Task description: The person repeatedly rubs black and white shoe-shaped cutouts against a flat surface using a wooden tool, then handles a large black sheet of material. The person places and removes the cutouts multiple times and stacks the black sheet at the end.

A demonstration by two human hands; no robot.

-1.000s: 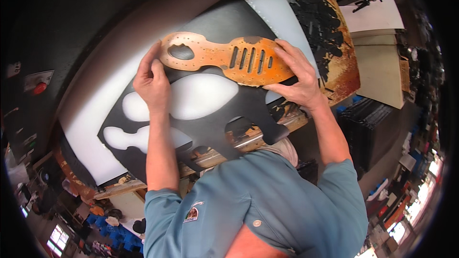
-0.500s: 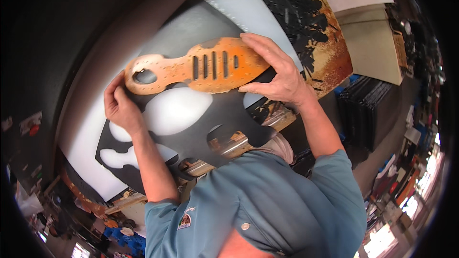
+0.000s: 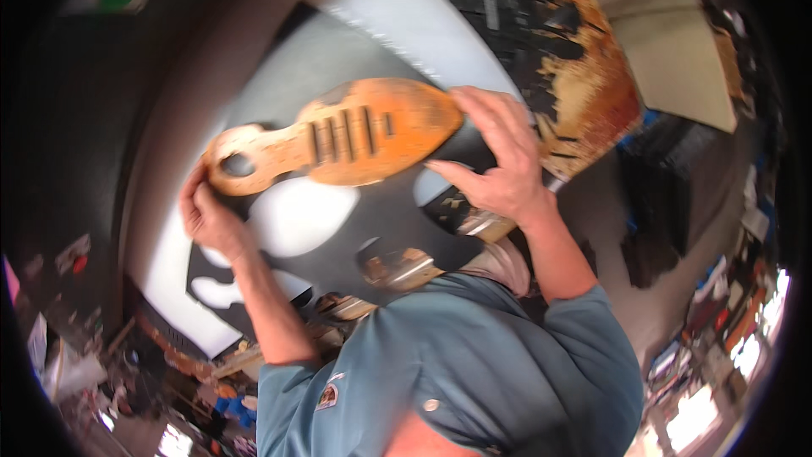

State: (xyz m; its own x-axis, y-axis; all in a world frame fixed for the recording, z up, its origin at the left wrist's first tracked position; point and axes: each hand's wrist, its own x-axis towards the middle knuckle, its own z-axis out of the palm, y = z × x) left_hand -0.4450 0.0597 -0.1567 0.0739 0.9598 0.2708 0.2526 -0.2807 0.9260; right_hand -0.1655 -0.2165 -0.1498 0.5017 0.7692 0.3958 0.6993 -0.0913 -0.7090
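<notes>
An orange, sole-shaped cutting die [image 3: 385, 131] with several dark slots and a round hole at its narrow left end lies over a black sheet [image 3: 397, 211]. My left hand [image 3: 211, 216] is closed on the narrow end, fingers at its outer edge. Around the pointed right end, my right hand [image 3: 507, 156] has its thumb and fingers spread; the fingertips are at the tip, and whether they touch it is unclear. Below the die, the sheet has large rounded cut-outs, with the white board [image 3: 300, 216] showing through one of them.
Black cut pieces [image 3: 499, 8] are piled on a worn brown surface [image 3: 592, 93] at the far right. Beyond them stands a beige panel [image 3: 672, 51]. A dark stack [image 3: 668, 169] is on the right. A wall-like dark surface [image 3: 76, 135] rises at left.
The die has shifted left and tilted, its right end higher than its left. My right hand's grip has loosened at the pointed end. The whole view has also shifted.
</notes>
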